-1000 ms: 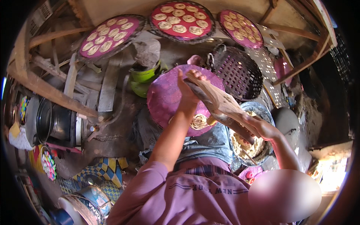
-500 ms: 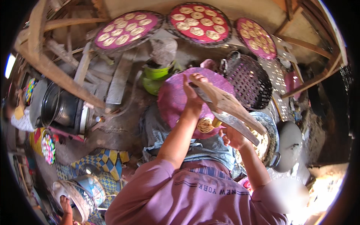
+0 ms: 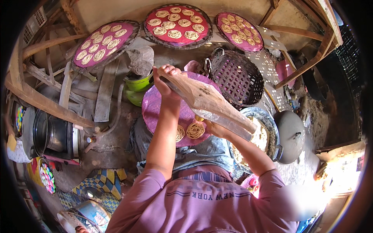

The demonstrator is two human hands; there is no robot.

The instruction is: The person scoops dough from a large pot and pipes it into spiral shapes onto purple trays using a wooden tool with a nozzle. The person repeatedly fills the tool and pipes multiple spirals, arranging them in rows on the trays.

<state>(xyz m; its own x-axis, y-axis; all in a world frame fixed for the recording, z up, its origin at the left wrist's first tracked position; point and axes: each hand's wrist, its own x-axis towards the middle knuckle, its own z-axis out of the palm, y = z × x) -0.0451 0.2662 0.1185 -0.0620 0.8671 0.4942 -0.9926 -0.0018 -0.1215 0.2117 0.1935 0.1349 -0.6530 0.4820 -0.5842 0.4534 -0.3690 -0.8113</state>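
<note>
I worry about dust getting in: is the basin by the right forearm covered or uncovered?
Uncovered: a pale mixture shows inside the basin, and a grey lid lies beside it.

Purple round tray (image 3: pixel 151 106) — two strand coils (image 3: pixel 195 131) near lower edge; dark floor (image 3: pixel 107 149) — checkered mat (image 3: pixel 101 182).

R hand (image 3: pixel 217 129) pt. hidden b/h tool (image 3: pixel 206 95)

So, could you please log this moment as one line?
left hand: grips press; right hand: partly hidden by press; noodle coils: on tray
</note>
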